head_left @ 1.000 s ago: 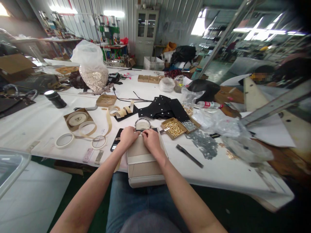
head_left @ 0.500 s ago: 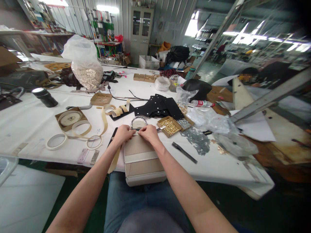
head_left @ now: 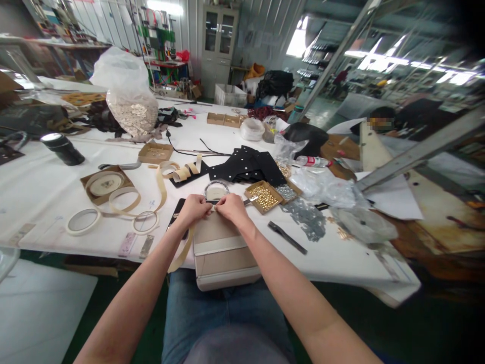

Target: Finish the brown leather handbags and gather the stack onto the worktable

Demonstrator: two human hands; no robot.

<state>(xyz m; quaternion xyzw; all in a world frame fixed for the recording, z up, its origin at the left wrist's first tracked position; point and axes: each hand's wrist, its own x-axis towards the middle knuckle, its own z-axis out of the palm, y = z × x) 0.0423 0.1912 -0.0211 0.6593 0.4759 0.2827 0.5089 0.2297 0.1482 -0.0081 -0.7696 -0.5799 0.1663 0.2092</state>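
Observation:
A beige bag panel with white bands (head_left: 223,253) lies over the near edge of the white table (head_left: 49,172), partly on my lap. Both hands pinch at its far edge. My left hand (head_left: 193,210) is closed on the panel's top edge, with a beige strap (head_left: 181,255) hanging beneath it. My right hand (head_left: 233,207) is closed close beside it, fingertips meeting those of the left; what it pinches is too small to make out. A metal ring (head_left: 215,188) lies just beyond the fingers.
A box of gold studs (head_left: 263,197) and silver parts (head_left: 306,217) sit right of my hands, with a dark tool (head_left: 287,236). Tape rolls (head_left: 81,221) and beige strips lie left. Black pieces (head_left: 252,167), a dark can (head_left: 62,148), plastic bags and another person at the far right.
My hands have stayed pinched at the panel's far edge, shifting only slightly. The view has drifted a little to the right.

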